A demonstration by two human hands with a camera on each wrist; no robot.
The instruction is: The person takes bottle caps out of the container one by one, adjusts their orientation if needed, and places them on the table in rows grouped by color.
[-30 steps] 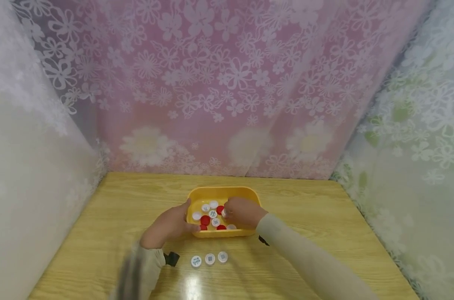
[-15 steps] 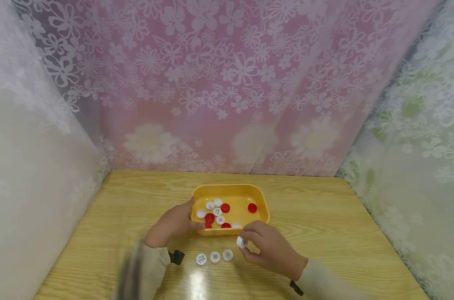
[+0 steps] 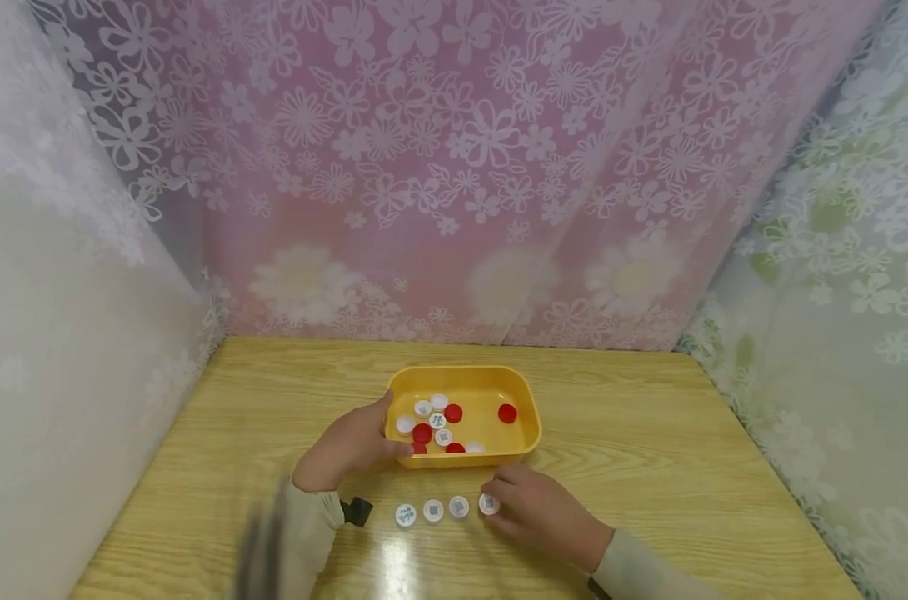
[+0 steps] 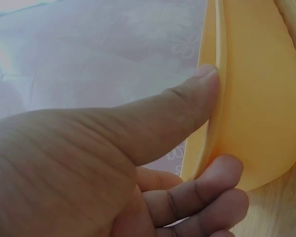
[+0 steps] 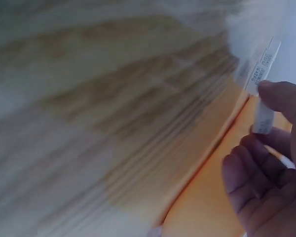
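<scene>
The left hand (image 3: pixel 349 446) grips the yellow tray (image 3: pixel 478 427), likely light, stiff plastic, by its left end. Nearer, right of three white caps (image 3: pixel 433 511), a fourth cap (image 3: pixel 488 504), probably light, best held by its edge, is pinched in the right hand (image 3: pixel 542 510).

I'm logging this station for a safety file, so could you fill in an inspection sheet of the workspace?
Surface: wood-grain table, with glare near the viewer.
Job's things: yellow tray holding loose red caps and white caps; in front of it, three white caps in a row and a fourth white cap at the right end.
Clutter: nothing certain; a dark blur at lower left cannot be identified.
Grips: left grip holds the tray's left side; right grip pinches the fourth cap.
Cables: nothing seen.
Surroundings: pink floral curtain behind, pale floral curtains at both sides.
</scene>
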